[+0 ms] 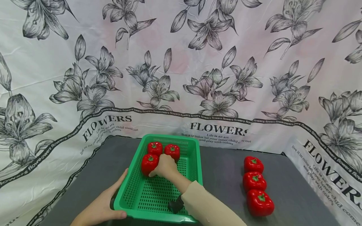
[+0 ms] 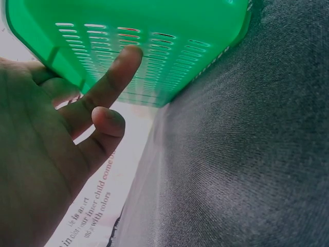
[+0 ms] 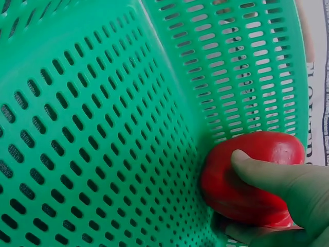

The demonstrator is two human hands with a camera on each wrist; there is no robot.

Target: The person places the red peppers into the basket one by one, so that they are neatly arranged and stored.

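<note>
A green perforated plastic basket [image 1: 201, 175] stands on the table with three red bell peppers grouped at its far left. My right hand [image 1: 166, 165] reaches into it and grips the nearest bell pepper [image 1: 149, 164], which touches the basket's side wall in the right wrist view. The thumb [image 3: 247, 164] lies across that pepper's red skin. Behind it sit a second bell pepper [image 1: 154, 147] and a third bell pepper [image 1: 173, 150]. My left hand [image 1: 104, 202] rests against the basket's near left corner, its fingers extended along the outer wall.
Three more red bell peppers [image 1: 255, 181] stand in a row on the grey tabletop [image 1: 223, 179], right of the basket. A flower-printed cloth [image 1: 169, 122] hangs behind and beside the table. A black device [image 1: 176, 205] is at my right wrist.
</note>
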